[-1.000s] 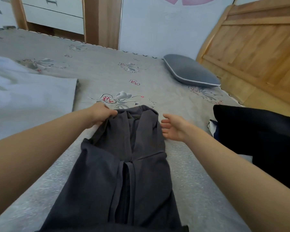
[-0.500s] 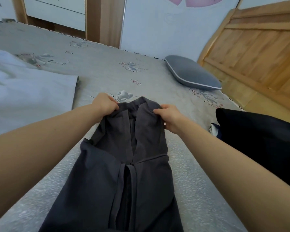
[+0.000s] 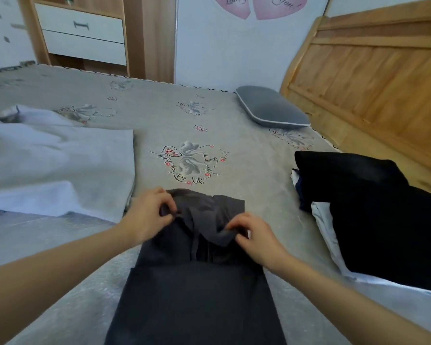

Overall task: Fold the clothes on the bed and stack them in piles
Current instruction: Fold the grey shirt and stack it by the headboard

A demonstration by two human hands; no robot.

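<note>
Dark grey garment [image 3: 197, 282] at lower centre; beige-grey bedsheet [image 3: 147, 115] with grey flowers and red hearts; black clothes [image 3: 383, 220] at right; grey pillow [image 3: 271, 108], white-edged.

Two hands, the left hand [image 3: 147, 215] and the right hand [image 3: 254, 237]. One dark grey garment [image 3: 197, 282]. One grey pillow [image 3: 271, 108]. One black pile [image 3: 373, 215], perhaps several pieces. One white cloth [image 3: 55, 158]. Two drawers [image 3: 82, 33].

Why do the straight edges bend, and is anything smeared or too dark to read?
Head view: the wide lens bows the wooden headboard; both hands, left and right, are slightly motion-blurred on the grey garment; the black pile is too dark to show folds.
</note>
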